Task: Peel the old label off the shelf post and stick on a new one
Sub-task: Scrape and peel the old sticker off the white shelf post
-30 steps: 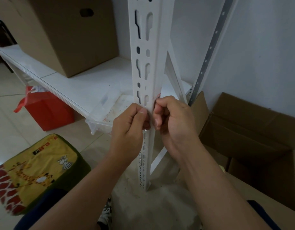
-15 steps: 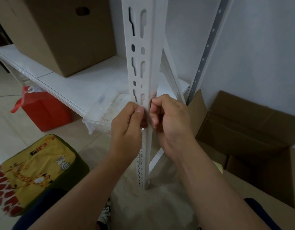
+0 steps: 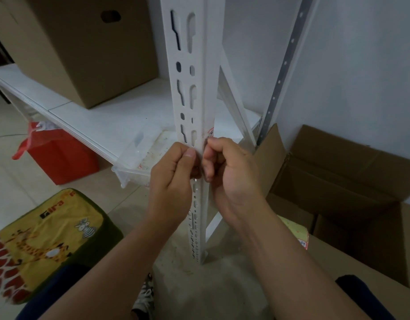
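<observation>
White slotted shelf post point(image 3: 192, 93): standing upright on a dusty pale floor point(image 3: 206, 294) near a white wall point(image 3: 365, 65). Old label point(image 3: 210, 133), red-marked, is sitting on the post's right face. Left hand point(image 3: 174, 181) is gripping the post with curled fingers, thumb pressing its front; right hand point(image 3: 231, 172) is pinching at the label's lower edge. White shelf point(image 3: 111, 121) is carrying 1 closed cardboard box point(image 3: 84, 42). Open carton point(image 3: 342, 181) at right; giraffe-print cushion point(image 3: 44, 241) and red bag point(image 3: 58, 158) on the floor.

White slotted shelf post point(image 3: 192, 93) upright. Left hand point(image 3: 174, 179) and right hand point(image 3: 231, 172) both curled against its corner edge, fingertips pinching at a red-marked label point(image 3: 209, 133). Cardboard box point(image 3: 84, 42) on white shelf board point(image 3: 111, 121), left.
</observation>
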